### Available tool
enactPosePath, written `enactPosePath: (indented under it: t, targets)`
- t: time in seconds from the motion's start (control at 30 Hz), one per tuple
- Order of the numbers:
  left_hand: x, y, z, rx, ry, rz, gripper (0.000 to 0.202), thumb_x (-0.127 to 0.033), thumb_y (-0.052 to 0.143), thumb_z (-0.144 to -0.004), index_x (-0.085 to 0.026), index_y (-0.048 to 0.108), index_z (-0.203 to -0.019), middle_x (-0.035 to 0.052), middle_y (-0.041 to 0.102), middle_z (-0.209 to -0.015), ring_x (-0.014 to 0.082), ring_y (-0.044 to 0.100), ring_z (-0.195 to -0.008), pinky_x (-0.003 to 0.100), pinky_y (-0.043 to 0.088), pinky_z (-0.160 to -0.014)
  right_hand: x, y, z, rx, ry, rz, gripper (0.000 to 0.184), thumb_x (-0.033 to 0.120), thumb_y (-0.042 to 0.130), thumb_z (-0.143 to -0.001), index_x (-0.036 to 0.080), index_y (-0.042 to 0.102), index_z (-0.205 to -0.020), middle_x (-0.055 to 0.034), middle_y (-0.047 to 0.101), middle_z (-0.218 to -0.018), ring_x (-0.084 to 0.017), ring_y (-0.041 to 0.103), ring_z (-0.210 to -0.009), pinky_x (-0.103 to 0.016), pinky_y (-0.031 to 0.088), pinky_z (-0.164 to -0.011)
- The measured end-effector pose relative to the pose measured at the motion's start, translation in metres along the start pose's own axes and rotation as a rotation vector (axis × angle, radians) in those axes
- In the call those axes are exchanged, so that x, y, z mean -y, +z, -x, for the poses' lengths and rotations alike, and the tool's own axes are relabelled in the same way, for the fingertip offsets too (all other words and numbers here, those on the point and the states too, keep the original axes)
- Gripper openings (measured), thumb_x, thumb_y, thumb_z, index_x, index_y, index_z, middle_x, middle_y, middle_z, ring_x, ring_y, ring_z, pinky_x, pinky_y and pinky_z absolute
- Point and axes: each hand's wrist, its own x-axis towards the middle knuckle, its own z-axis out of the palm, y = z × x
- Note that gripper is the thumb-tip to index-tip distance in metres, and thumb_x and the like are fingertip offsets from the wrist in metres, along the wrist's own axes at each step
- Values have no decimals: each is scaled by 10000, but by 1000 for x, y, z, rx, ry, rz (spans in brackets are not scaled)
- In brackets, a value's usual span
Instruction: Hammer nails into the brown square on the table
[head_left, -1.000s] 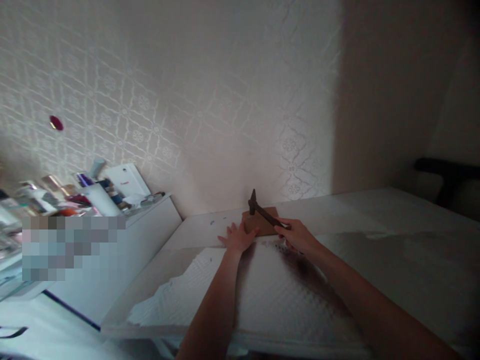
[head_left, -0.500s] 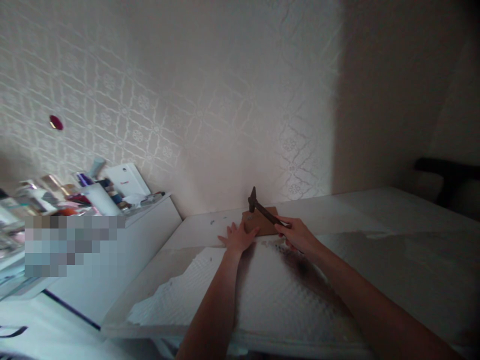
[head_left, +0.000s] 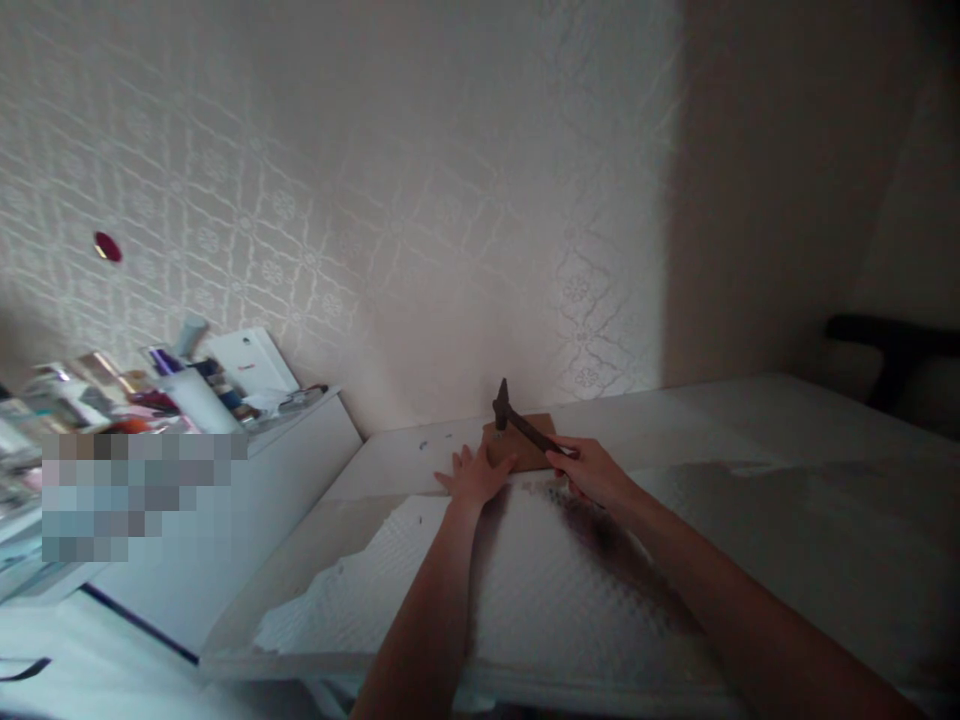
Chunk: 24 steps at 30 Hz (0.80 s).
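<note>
My right hand (head_left: pixel 589 468) is wrapped round the handle of a dark hammer (head_left: pixel 525 426), whose head is over the left part of a flat brown board (head_left: pixel 534 455). Whether the hammer head touches anything under it I cannot tell for sure. My left hand (head_left: pixel 472 475) lies with fingers spread at the left edge of the board, its thumb on the board and the other fingers on the white tabletop. A few small dark bits (head_left: pixel 424 444) lie on the tabletop beyond my left fingers.
White textured sheeting (head_left: pixel 360 580) with a torn edge covers part of the table (head_left: pixel 750 420), under my forearms. To the left, a white cabinet (head_left: pixel 285 490) bears bottles, tubes and a white box (head_left: pixel 253 362). A patterned wall rises behind; a dark chair part (head_left: pixel 892 335) stands at the right.
The hammer head has dipped slightly towards the board, and my right hand has shifted a little left. My left hand stays in place. The view has moved slightly.
</note>
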Motion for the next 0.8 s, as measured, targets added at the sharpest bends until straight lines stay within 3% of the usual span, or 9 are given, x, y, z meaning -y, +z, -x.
enactPosePath:
  t: [0.33, 0.8]
  targets:
    - [0, -1, 1, -6, 4, 5, 817, -787, 260, -747, -321, 336, -1414, 106, 259, -1515, 401, 180, -1375, 709, 125, -1013, 2, 1, 1, 0, 38, -48, 454, 202, 497, -844, 181, 540, -1295, 58, 483, -574, -38, 346, -329, -179, 275, -315]
    - [1, 2, -2, -1, 9, 9, 824, -786, 258, -751, -313, 324, -1423, 111, 239, -1521, 384, 180, -1379, 713, 114, -1013, 2, -1, 1, 8, -31, -25, 429, 192, 479, -847, 189, 566, -1267, 37, 516, -631, -37, 379, -360, -167, 286, -327]
